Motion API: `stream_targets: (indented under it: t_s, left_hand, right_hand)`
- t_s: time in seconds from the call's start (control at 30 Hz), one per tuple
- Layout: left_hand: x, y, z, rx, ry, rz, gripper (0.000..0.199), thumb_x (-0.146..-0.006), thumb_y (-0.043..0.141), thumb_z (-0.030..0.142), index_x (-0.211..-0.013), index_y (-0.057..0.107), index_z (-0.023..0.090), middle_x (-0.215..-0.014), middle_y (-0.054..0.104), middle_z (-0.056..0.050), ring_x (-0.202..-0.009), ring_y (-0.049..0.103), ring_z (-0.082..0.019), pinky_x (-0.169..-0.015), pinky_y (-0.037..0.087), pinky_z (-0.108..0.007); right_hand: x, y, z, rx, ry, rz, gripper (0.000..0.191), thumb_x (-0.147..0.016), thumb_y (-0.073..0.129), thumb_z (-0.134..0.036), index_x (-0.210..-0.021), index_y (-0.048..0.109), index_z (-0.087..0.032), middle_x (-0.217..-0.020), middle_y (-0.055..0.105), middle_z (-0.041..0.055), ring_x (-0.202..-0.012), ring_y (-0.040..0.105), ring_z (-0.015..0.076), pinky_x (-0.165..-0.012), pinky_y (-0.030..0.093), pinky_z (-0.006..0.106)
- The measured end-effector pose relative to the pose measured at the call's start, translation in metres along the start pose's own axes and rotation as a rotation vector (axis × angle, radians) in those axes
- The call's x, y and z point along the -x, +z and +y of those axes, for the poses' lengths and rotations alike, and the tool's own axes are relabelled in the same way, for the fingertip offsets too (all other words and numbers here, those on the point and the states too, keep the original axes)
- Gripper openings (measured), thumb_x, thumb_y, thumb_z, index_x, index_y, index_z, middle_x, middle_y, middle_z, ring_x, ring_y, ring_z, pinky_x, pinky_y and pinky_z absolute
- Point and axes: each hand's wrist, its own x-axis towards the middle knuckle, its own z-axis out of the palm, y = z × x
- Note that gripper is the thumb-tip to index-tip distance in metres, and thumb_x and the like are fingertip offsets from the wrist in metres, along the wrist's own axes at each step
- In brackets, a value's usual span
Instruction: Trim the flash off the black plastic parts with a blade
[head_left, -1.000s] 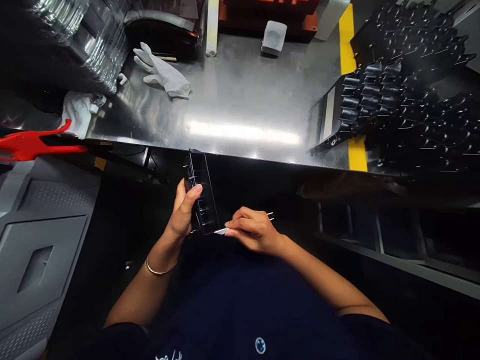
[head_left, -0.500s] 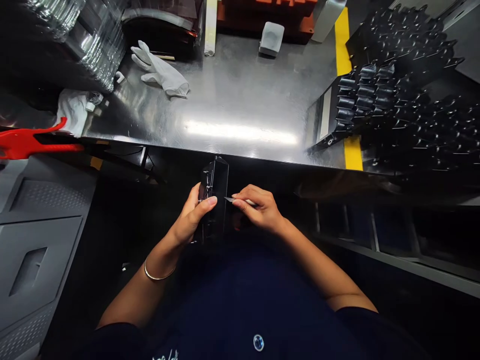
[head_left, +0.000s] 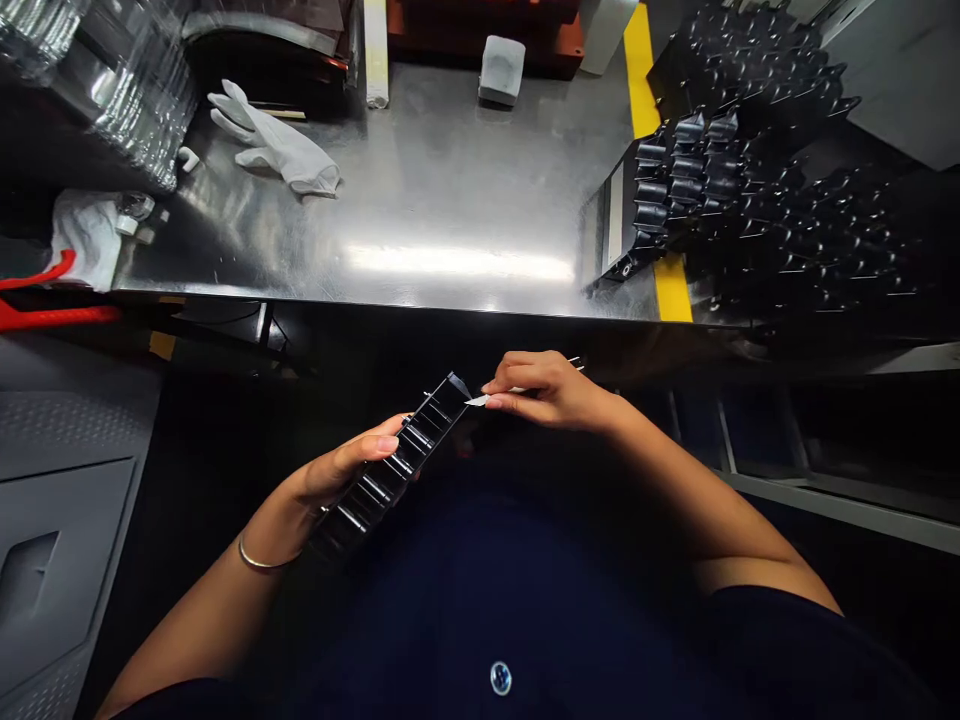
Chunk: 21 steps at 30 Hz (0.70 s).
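My left hand [head_left: 349, 460] is closed round a long black plastic part [head_left: 405, 462] with a row of shiny ribs across it, its thumb on the near face. The part slants up to the right, in front of the table edge. My right hand [head_left: 544, 388] pinches a slim craft knife [head_left: 477, 401], whose pale pointed blade reaches the upper right end of the black part. Whether the blade touches it I cannot tell. The knife's handle is mostly hidden inside the fingers, with its end showing behind the hand.
On the metal table [head_left: 450, 170] lie a white glove [head_left: 277, 140] and a small white block [head_left: 501, 70]. Stacked black ribbed parts [head_left: 720, 180] stand at the right by yellow tape [head_left: 673, 288]. Plastic-wrapped goods [head_left: 135, 110] sit at the left, above a grey bin [head_left: 67, 520].
The black part has turned from nearly upright to a slant, showing its ribbed face. My right hand has shifted slightly right, bringing the knife to the part's upper end. The view has moved right.
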Motion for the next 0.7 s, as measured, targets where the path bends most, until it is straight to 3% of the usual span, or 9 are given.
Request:
stream_targets:
  t_s: [0.13, 0.23, 0.3, 0.37, 0.43, 0.5, 0.6, 0.7]
  left_hand:
    - [-0.002, 0.003, 0.003, -0.095, 0.001, 0.061, 0.038, -0.067, 0.072, 0.046, -0.097, 0.07, 0.023, -0.075, 0.066, -0.008, -0.068, 0.065, -0.025, -0.057, 0.055, -0.035]
    - [-0.001, 0.006, 0.003, -0.055, -0.093, 0.07, 0.037, -0.063, 0.073, 0.048, -0.088, 0.07, 0.021, -0.07, 0.066, -0.008, -0.055, 0.061, -0.023, -0.044, 0.05, -0.033]
    - [-0.002, 0.008, 0.0, 0.033, -0.179, -0.036, 0.045, -0.067, 0.063, 0.058, -0.086, 0.069, 0.018, -0.069, 0.065, -0.01, -0.044, 0.055, -0.018, -0.033, 0.041, -0.028]
    - [-0.005, 0.008, -0.003, 0.104, -0.194, -0.133, 0.053, -0.07, 0.056, 0.064, -0.087, 0.068, 0.016, -0.069, 0.063, -0.01, -0.042, 0.051, -0.016, -0.032, 0.038, -0.025]
    - [-0.01, 0.007, -0.005, 0.105, -0.129, -0.139, 0.054, -0.072, 0.056, 0.064, -0.095, 0.067, 0.016, -0.071, 0.064, -0.009, -0.044, 0.052, -0.015, -0.035, 0.04, -0.025]
    - [-0.016, 0.006, -0.006, 0.027, -0.018, -0.053, 0.051, -0.075, 0.06, 0.057, -0.11, 0.064, 0.02, -0.081, 0.066, -0.009, -0.054, 0.058, -0.017, -0.044, 0.046, -0.026]
    - [-0.023, 0.006, -0.006, -0.14, 0.131, 0.106, 0.055, -0.076, 0.064, 0.05, -0.124, 0.058, 0.023, -0.104, 0.066, -0.011, -0.088, 0.063, -0.024, -0.07, 0.053, -0.034]
    - [-0.025, 0.007, -0.006, -0.227, 0.155, 0.173, 0.06, -0.076, 0.065, 0.048, -0.128, 0.054, 0.021, -0.118, 0.062, -0.011, -0.111, 0.055, -0.03, -0.09, 0.047, -0.042]
  right_hand:
    - [-0.009, -0.017, -0.001, -0.046, 0.013, -0.168, 0.019, -0.084, 0.066, -0.04, -0.086, 0.075, -0.024, -0.076, 0.067, 0.0026, -0.064, 0.061, 0.0132, -0.058, 0.045, 0.024]
    - [-0.014, -0.014, 0.004, -0.099, 0.053, -0.13, 0.02, -0.077, 0.072, -0.045, -0.082, 0.076, -0.025, -0.074, 0.068, 0.0016, -0.063, 0.062, 0.0136, -0.058, 0.046, 0.025]
    - [-0.015, -0.002, 0.009, -0.099, 0.023, -0.011, 0.02, -0.077, 0.072, -0.045, -0.082, 0.076, -0.026, -0.075, 0.069, 0.0022, -0.066, 0.063, 0.0149, -0.06, 0.049, 0.027]
    - [-0.015, 0.014, 0.012, -0.088, -0.018, 0.229, 0.02, -0.083, 0.066, -0.043, -0.082, 0.075, -0.025, -0.077, 0.07, 0.0033, -0.068, 0.064, 0.0158, -0.062, 0.05, 0.028]
    - [-0.014, 0.03, 0.012, -0.078, 0.008, 0.487, 0.024, -0.089, 0.059, -0.04, -0.082, 0.073, -0.023, -0.075, 0.07, 0.0036, -0.066, 0.064, 0.0155, -0.062, 0.051, 0.028]
    - [-0.013, 0.041, 0.009, -0.042, 0.089, 0.614, 0.028, -0.094, 0.052, -0.037, -0.08, 0.071, -0.021, -0.07, 0.069, 0.0027, -0.062, 0.063, 0.0144, -0.059, 0.05, 0.027]
    - [-0.011, 0.047, 0.001, 0.057, 0.175, 0.538, 0.032, -0.096, 0.047, -0.036, -0.081, 0.071, -0.021, -0.069, 0.07, 0.0024, -0.059, 0.064, 0.014, -0.057, 0.049, 0.025]
    - [-0.008, 0.048, -0.003, 0.16, 0.217, 0.466, 0.035, -0.097, 0.044, -0.037, -0.085, 0.071, -0.02, -0.078, 0.073, 0.004, -0.067, 0.067, 0.015, -0.061, 0.05, 0.024]
